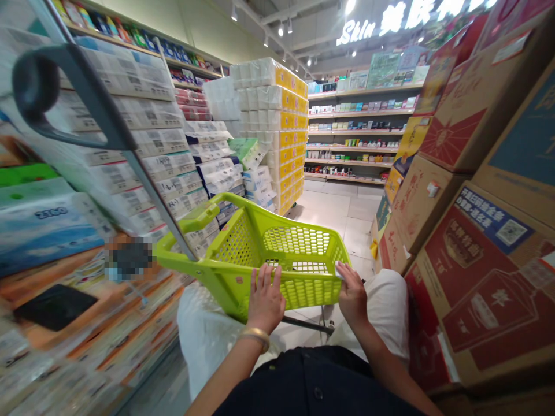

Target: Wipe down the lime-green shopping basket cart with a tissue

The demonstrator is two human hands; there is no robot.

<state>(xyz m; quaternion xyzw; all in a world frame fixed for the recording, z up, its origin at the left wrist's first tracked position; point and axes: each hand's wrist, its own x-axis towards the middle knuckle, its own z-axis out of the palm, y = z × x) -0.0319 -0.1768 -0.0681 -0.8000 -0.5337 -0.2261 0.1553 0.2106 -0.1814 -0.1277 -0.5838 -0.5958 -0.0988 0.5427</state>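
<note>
A lime-green plastic shopping cart [243,289] stands tilted between my knees, its basket holding nothing that I can see. My left hand [266,297], with a gold bangle at the wrist, holds the near side rim, fingers hooked over the top edge. At the basket's far right corner, my right hand [353,294] presses a small white wipe [339,269] against the rim. The hand covers most of the wipe. A grey telescopic pull handle [82,98] rises from the cart's left end.
Left are stacked tissue packs [39,231], with a black phone [56,306] lying on orange ones. Wrapped paper rolls [290,133] are piled behind the cart. Printed cartons [481,277] rise close on my right. Shelves of small products [355,127] stand across the tiled floor.
</note>
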